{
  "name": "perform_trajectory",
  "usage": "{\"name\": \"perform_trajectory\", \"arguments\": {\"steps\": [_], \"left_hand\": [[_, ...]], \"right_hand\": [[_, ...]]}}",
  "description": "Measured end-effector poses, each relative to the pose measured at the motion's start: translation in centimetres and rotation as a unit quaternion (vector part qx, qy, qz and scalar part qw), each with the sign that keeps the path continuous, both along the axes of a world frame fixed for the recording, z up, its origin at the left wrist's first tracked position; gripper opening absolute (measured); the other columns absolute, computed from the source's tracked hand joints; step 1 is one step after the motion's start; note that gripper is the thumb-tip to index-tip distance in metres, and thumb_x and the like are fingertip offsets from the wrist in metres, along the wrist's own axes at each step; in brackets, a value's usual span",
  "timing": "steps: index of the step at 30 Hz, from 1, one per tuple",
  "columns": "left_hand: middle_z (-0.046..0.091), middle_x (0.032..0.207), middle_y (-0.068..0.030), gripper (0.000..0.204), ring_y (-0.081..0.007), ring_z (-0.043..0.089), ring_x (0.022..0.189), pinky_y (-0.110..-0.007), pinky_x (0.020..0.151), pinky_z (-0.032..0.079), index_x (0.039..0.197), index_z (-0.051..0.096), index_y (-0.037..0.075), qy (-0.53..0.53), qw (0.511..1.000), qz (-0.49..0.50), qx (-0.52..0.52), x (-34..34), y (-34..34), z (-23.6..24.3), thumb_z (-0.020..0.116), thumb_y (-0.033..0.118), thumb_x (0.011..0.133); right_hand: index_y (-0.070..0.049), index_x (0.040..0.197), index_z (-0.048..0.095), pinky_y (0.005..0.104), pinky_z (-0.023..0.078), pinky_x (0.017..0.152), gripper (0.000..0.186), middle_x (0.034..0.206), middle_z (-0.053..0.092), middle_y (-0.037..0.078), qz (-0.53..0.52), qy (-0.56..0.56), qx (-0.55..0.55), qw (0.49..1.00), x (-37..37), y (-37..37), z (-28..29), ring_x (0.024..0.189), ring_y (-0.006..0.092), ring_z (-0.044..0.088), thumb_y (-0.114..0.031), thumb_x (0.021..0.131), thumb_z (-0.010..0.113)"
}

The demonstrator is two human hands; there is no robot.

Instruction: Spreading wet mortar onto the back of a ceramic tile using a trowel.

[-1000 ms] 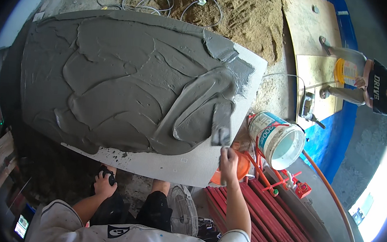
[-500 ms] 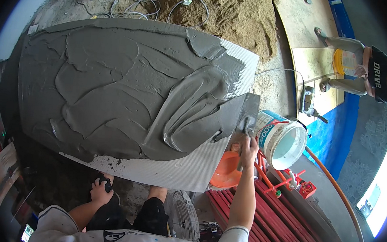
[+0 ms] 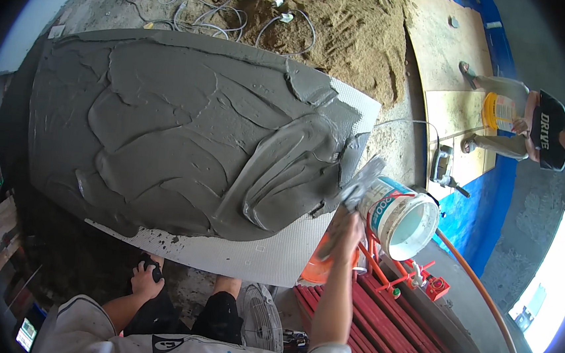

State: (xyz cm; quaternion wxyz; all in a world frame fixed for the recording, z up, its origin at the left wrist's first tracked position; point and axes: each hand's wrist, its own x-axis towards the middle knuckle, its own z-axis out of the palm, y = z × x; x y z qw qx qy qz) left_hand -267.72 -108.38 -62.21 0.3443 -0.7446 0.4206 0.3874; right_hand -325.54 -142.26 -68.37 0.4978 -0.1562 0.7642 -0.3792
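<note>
Right hand (image 3: 349,235): fingers closed about the grip of the trowel (image 3: 364,181), with no gap seen; motion blur hides the finer detail of the hold. The trowel stands just ahead of the knuckles, at the right edge of the board (image 3: 253,257). Its blade runs lengthwise away from the person and slants to the right, toward the white bucket (image 3: 385,214). Contact between blade and board, or blade and bucket, cannot be confirmed from this angle.

Governing relation: the mortar (image 3: 166,137) lies to the left of the blade, spread in ridges over most of the board. Its right margin is near the blade; bare board shows along the near edge.

Left hand (image 3: 147,282): well apart from trowel and mortar, at the left knee, fingers curled over a black object (image 3: 158,273). Whether they grip it cannot be told. The right hand is clearly the nearer to the mortar's right margin.
</note>
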Motion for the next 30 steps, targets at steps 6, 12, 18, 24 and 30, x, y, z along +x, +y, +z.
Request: {"name": "perform_trajectory", "arguments": {"steps": [6,12,18,24,30], "left_hand": [[0.048,0.154,-0.0186,0.066,-0.0441,0.052,0.137,-0.058,0.103,0.056,0.136,0.064,0.016,0.014,1.000,-0.005,-0.002,0.1,-0.8,-0.3,0.084,0.048,0.082],[0.048,0.155,-0.0175,0.065,-0.0431,0.052,0.134,-0.057,0.100,0.057,0.135,0.067,0.014,0.013,1.000,-0.003,-0.016,1.1,-0.3,0.1,0.080,0.051,0.084],[0.047,0.157,-0.0175,0.066,-0.0427,0.052,0.135,-0.057,0.101,0.056,0.136,0.066,0.012,0.022,1.000,0.005,-0.013,1.2,-0.6,0.1,0.081,0.051,0.084],[0.046,0.158,-0.0183,0.065,-0.0432,0.052,0.135,-0.057,0.101,0.056,0.135,0.066,0.012,0.025,1.000,0.015,-0.009,1.3,-0.8,-0.1,0.081,0.050,0.084],[0.047,0.157,-0.0194,0.065,-0.0445,0.052,0.136,-0.058,0.101,0.056,0.135,0.065,0.014,0.013,1.000,0.009,0.006,0.9,-0.8,-0.1,0.081,0.049,0.084]], "right_hand": [[-0.011,0.112,0.064,0.0310,0.050,0.052,0.033,0.080,0.060,0.002,-0.138,-0.289,0.043,0.946,16.4,-1.8,-0.1,0.060,0.0143,0.058,-0.044,0.113,0.061],[-0.003,0.099,0.065,0.0514,0.057,0.063,0.034,0.078,0.069,0.021,0.405,0.252,-0.040,0.878,20.5,-3.0,-0.9,0.064,0.0381,0.069,-0.036,0.106,0.071],[-0.003,0.095,0.064,0.0534,0.056,0.065,0.034,0.073,0.069,0.021,0.298,0.418,-0.031,0.858,9.8,-10.7,-0.2,0.065,0.0409,0.068,-0.035,0.107,0.068],[-0.009,0.113,0.063,0.0346,0.048,0.054,0.043,0.081,0.058,0.003,-0.125,-0.264,0.022,0.956,15.3,-9.8,-2.0,0.060,0.0167,0.056,-0.052,0.110,0.061],[-0.006,0.103,0.068,0.0418,0.056,0.057,0.033,0.076,0.070,0.012,0.324,0.236,-0.022,0.916,17.0,-13.7,-2.6,0.063,0.0288,0.069,-0.039,0.109,0.066]]}}
